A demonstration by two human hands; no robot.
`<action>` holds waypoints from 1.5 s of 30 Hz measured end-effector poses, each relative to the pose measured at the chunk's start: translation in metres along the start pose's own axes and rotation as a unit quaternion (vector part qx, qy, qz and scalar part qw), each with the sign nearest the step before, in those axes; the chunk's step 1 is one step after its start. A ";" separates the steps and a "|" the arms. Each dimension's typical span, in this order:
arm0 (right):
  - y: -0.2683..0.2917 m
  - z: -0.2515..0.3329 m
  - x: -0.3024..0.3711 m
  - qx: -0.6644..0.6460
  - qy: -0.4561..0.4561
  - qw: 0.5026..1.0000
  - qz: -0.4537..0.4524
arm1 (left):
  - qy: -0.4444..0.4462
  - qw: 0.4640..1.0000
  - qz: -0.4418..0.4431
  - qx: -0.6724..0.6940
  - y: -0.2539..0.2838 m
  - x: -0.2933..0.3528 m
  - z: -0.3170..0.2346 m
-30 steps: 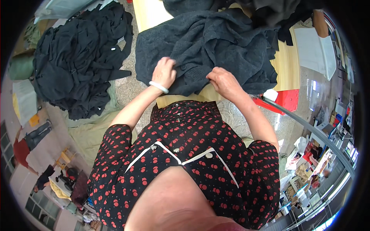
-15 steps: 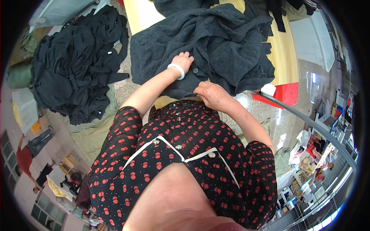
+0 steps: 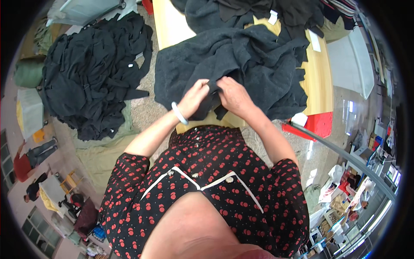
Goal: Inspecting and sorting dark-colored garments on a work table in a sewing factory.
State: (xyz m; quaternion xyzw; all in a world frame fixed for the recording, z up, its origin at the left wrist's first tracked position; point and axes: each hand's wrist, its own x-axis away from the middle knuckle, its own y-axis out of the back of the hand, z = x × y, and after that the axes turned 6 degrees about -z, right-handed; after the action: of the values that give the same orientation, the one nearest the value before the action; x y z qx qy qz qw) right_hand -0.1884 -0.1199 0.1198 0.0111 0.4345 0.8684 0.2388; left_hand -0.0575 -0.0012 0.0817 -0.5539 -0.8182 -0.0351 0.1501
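A dark grey woollen garment (image 3: 267, 73), looking like a coat, lies rumpled across the wooden table (image 3: 319, 82) in front of me. My left hand (image 3: 195, 97), with a pale bangle on its wrist, pinches the garment's near edge. Close beside it, my right hand (image 3: 233, 94) grips the same cloth with bent fingers. Between the two hands the fabric is lifted into a fold, and a short flap hangs below them. The fingertips are partly hidden in the cloth.
More dark garments (image 3: 289, 17) with white tags lie at the table's far side. On the left, a large heap of black clothes (image 3: 95, 77) rests on a greenish sheet (image 3: 103, 155). A grey metal rail (image 3: 345, 155) and a red box (image 3: 319, 125) stand at the right.
My left hand has gone from lying flat on the garment to pinching it. My right hand has moved slightly up, and the near edge is now raised; the button no longer shows.
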 end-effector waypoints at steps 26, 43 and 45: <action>0.000 -0.007 -0.016 0.017 -0.025 0.999 -0.021 | 0.017 0.988 -0.084 -0.129 -0.005 -0.055 0.023; 0.003 -0.017 -0.007 0.023 -0.062 0.996 0.053 | 0.021 0.938 0.039 -0.344 -0.012 -0.032 -0.007; 0.001 -0.016 -0.004 0.017 -0.070 0.995 0.062 | 0.009 0.939 0.011 -0.343 -0.019 -0.026 0.002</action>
State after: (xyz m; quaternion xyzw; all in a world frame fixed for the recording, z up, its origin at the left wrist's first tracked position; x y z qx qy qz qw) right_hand -0.1891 -0.1340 0.1118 0.1030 0.4303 0.8709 0.2139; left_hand -0.0670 -0.0313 0.0744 -0.5805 -0.7488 -0.3171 -0.0413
